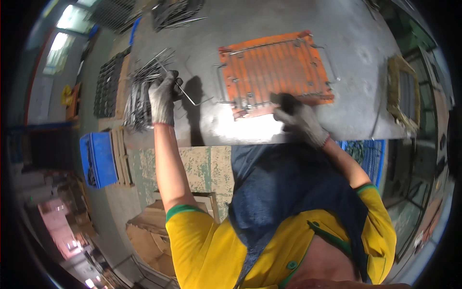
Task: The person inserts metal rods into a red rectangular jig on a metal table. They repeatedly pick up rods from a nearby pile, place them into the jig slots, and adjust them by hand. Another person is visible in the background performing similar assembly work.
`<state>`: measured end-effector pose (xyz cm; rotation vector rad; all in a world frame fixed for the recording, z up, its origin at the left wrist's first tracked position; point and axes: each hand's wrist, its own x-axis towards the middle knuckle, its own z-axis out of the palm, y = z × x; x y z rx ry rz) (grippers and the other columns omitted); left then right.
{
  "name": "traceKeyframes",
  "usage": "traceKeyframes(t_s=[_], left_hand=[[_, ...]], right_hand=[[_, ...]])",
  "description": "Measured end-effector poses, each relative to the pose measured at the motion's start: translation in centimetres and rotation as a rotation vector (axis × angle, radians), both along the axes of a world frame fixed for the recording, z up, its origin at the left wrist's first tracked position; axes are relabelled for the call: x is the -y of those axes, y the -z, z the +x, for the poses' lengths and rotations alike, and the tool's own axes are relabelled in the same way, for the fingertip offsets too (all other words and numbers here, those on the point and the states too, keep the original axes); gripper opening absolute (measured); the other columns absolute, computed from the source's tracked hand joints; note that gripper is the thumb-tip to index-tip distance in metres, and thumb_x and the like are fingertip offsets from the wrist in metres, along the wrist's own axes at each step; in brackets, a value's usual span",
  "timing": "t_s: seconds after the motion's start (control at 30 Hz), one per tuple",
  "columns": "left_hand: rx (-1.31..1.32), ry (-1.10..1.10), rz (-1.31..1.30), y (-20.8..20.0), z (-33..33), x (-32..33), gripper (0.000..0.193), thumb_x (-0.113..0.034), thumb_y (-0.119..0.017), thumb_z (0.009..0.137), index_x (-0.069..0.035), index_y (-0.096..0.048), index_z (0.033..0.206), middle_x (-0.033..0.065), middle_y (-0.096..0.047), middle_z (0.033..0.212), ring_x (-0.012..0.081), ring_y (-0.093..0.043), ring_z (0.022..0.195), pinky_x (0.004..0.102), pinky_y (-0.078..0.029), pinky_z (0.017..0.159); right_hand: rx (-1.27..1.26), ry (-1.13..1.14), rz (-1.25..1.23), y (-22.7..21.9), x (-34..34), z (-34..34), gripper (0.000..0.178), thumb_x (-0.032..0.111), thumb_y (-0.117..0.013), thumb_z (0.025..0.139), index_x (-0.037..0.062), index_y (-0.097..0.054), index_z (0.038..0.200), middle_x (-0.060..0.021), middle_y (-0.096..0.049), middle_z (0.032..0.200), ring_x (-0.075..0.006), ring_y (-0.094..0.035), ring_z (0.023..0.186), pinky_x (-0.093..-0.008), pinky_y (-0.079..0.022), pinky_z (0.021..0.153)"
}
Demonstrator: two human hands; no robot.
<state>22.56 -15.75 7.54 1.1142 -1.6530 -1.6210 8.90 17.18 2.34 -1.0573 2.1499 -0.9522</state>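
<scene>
My left hand (162,98), in a pale work glove with dark fingers, is closed on a thin bent metal rod (186,95) at the left of the workbench. Right beside it lies a heap of similar metal rods (139,96). An orange ribbed jig plate (274,70) rests on the bench ahead of me, with bent rods laid along its edges and loops standing out at both sides. My right hand (301,120), gloved the same way, is at the plate's near edge. Motion smears its fingers, so what they hold is unclear.
The grey metal workbench (202,33) carries another bundle of rods (175,14) at the far left. A blue bin (98,159) stands left of the bench, beyond wooden slats. On the right is a yellowish frame (403,91); cardboard (151,236) lies on the floor below.
</scene>
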Motion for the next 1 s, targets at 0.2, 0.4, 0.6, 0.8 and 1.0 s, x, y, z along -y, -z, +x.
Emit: traceKeyframes(t_s=[0.2,0.4,0.6,0.8,1.0], left_hand=[[-0.226,0.315,0.451,-0.5,-8.9,-16.0,0.027,-0.023,-0.060,0.094,0.000,-0.059,0.106,0.0101,-0.063,0.083,0.0178,-0.063,0.067,0.0279,-0.052,0.054],[-0.325,0.558,0.592,3.6,-15.5,-20.7,0.017,-0.014,-0.055,0.094,0.003,-0.057,0.096,0.0073,-0.060,0.076,0.0155,-0.061,0.065,0.0269,-0.052,0.055],[-0.147,0.607,0.434,4.3,-19.7,-22.5,0.017,-0.014,-0.052,0.096,0.001,-0.058,0.094,0.0053,-0.060,0.073,0.0124,-0.059,0.062,0.0252,-0.050,0.053],[0.438,0.729,-0.472,2.2,-20.1,-21.8,0.028,-0.027,-0.062,0.084,0.001,-0.064,0.083,0.0122,-0.065,0.071,0.0242,-0.064,0.061,0.0373,-0.052,0.061],[0.325,0.658,-1.243,6.7,-20.7,-21.4,0.038,-0.034,-0.057,0.090,-0.005,-0.063,0.113,0.0130,-0.064,0.108,0.0311,-0.060,0.104,0.0427,-0.047,0.085]], right_hand=[[0.217,0.299,-0.442,-1.8,-0.5,1.2,0.040,0.033,-0.065,0.086,0.0075,-0.060,0.117,-0.0092,-0.067,0.094,-0.0179,-0.066,0.079,-0.0314,-0.053,0.059],[0.658,0.803,-0.667,-1.7,-4.8,-1.3,0.029,0.026,-0.060,0.092,0.0044,-0.063,0.112,-0.0051,-0.065,0.079,-0.0062,-0.050,0.053,-0.0211,-0.039,0.043],[0.643,0.843,-0.558,-1.4,-6.5,-3.5,0.025,0.021,-0.058,0.094,0.0056,-0.063,0.113,-0.0060,-0.067,0.079,-0.0089,-0.054,0.054,-0.0231,-0.042,0.045],[-0.340,0.600,-0.299,2.2,-7.1,-6.2,0.026,0.025,-0.058,0.092,0.0066,-0.061,0.110,-0.0097,-0.068,0.080,-0.0191,-0.065,0.062,-0.0329,-0.051,0.057],[-0.144,0.650,-0.088,1.9,-5.9,-5.4,0.029,0.029,-0.059,0.091,0.0079,-0.060,0.112,-0.0116,-0.067,0.077,-0.0232,-0.066,0.066,-0.0366,-0.053,0.063]])
